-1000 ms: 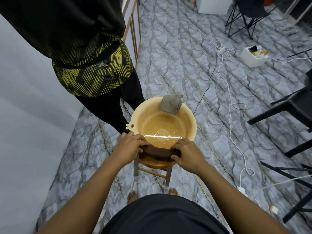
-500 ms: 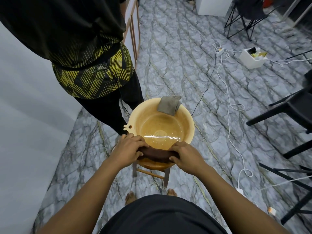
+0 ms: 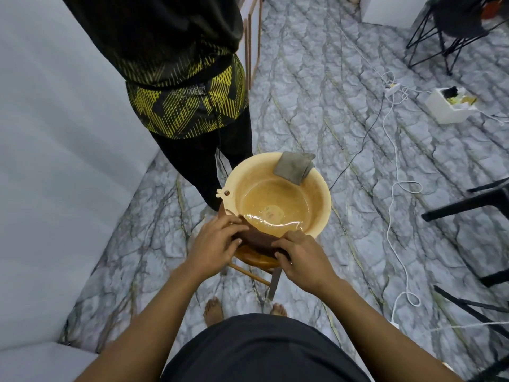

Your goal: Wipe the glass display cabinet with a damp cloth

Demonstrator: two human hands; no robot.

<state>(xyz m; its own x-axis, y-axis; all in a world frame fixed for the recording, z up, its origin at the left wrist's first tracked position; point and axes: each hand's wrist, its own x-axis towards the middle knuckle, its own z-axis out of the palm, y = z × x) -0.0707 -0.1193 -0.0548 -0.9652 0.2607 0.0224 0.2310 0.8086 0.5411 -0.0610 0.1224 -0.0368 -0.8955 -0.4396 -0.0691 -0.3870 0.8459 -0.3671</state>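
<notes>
A dark brown wet cloth is rolled up over the near rim of a yellow plastic basin that holds water. My left hand grips the cloth's left end and my right hand grips its right end. A second, grey cloth hangs folded over the basin's far rim. The basin rests on a small wooden stool. A wood-framed cabinet edge shows at the top, behind a standing person; its glass is hidden.
Another person in a black and yellow shirt stands just left of the basin. A grey sofa fills the left. White cables, a white box and black chair legs lie on the marble floor to the right.
Both hands still hold the brown cloth over the near rim. The left hand's end has risen slightly, so the cloth now lies tilted. The view has shifted a little.
</notes>
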